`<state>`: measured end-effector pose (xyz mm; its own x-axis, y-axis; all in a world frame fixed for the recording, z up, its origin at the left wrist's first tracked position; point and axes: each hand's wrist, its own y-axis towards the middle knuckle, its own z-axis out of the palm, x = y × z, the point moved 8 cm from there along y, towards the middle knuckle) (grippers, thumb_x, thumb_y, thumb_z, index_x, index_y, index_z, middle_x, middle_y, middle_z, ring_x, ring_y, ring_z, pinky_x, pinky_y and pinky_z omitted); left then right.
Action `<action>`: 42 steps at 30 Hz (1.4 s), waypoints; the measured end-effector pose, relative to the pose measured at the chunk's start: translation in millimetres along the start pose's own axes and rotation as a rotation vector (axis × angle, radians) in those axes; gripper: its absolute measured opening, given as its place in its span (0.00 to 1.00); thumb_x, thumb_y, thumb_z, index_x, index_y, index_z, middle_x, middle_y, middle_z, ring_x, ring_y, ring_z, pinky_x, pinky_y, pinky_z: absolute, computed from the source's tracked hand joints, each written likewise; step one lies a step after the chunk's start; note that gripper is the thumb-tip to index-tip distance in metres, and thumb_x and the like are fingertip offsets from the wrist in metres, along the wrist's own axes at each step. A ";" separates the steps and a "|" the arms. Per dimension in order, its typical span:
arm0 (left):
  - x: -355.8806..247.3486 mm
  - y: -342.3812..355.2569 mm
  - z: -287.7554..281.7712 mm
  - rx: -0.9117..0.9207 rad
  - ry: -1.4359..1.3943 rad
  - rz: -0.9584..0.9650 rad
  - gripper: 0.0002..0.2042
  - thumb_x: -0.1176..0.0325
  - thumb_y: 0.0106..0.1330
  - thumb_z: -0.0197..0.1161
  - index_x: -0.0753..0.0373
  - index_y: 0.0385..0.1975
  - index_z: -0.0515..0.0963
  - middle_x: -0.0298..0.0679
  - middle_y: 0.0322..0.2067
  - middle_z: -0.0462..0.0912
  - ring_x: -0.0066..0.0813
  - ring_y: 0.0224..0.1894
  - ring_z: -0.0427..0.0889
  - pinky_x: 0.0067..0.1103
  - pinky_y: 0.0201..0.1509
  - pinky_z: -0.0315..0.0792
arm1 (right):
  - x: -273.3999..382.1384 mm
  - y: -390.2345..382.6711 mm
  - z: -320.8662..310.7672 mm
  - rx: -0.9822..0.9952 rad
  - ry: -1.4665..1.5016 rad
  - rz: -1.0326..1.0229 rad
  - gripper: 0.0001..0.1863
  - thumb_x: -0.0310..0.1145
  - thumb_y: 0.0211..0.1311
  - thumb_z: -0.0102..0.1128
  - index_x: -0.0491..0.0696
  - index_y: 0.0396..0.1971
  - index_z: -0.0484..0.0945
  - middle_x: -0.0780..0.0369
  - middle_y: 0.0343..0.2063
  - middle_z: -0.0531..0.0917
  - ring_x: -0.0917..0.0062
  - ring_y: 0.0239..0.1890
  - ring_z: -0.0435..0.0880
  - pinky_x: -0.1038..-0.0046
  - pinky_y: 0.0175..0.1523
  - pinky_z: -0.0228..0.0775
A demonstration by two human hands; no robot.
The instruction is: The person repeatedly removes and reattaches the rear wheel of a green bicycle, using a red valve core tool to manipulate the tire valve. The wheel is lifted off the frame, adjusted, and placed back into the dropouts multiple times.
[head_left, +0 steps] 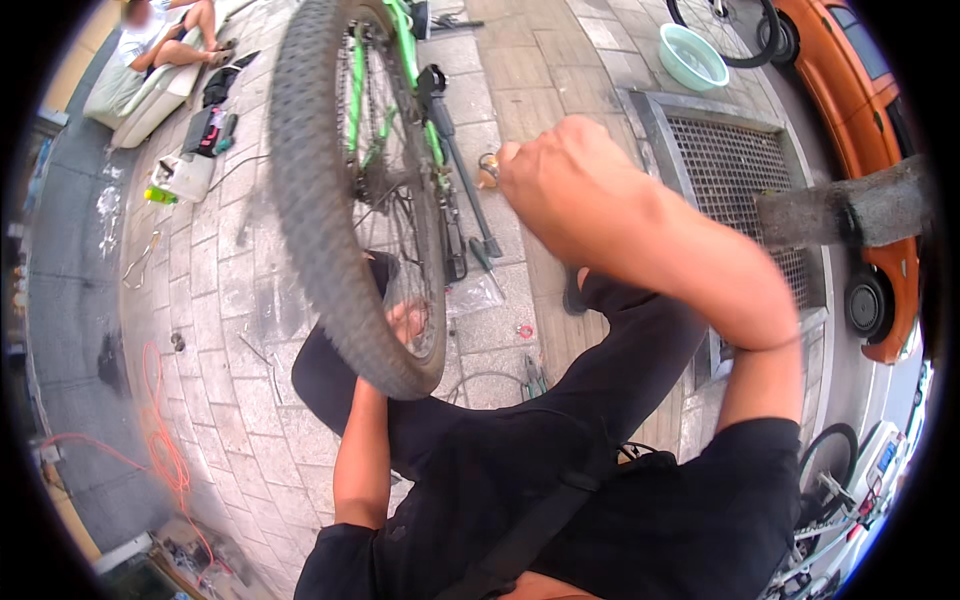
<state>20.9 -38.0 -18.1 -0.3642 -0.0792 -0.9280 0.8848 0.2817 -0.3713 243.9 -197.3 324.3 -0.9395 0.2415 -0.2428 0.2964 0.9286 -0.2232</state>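
A bicycle's knobby black tyre (320, 180) rises in front of me, its wheel joined to a bright green frame (402, 40). The chain and sprockets (365, 110) show beside the spokes. Through the lower spokes I see my left hand (406, 320), partly hidden by the wheel; its fingers are too covered to read. My right hand (572, 185) is raised to the right of the wheel, clear of it, and closed like a fist. At its fingertips is a small shiny brass-coloured piece (488, 170), too small to name.
Between my knees lie green-handled pliers (535, 378), a small red ring (525, 331) and a clear plastic bag (474, 296). A turquoise basin (693, 57) and a metal grate (735, 170) are at right, near a tree trunk (850, 205). An orange hose (165, 450) coils left; a person sits far left.
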 end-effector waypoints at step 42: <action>124.1 -16.2 -98.1 -0.235 -0.360 -0.080 0.19 0.64 0.77 0.60 0.61 0.64 0.72 0.43 0.53 0.83 0.35 0.51 0.84 0.30 0.56 0.78 | -232.2 318.4 127.3 -0.237 0.776 0.476 0.27 0.58 0.58 0.66 0.49 0.45 0.90 0.55 0.49 0.89 0.61 0.51 0.89 0.55 0.58 0.79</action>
<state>-67.2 41.4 -124.1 -0.2676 -0.4263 -0.8641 0.7527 0.4674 -0.4636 578.3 6.4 189.5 -0.6056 0.6514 0.4571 0.7164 0.6964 -0.0433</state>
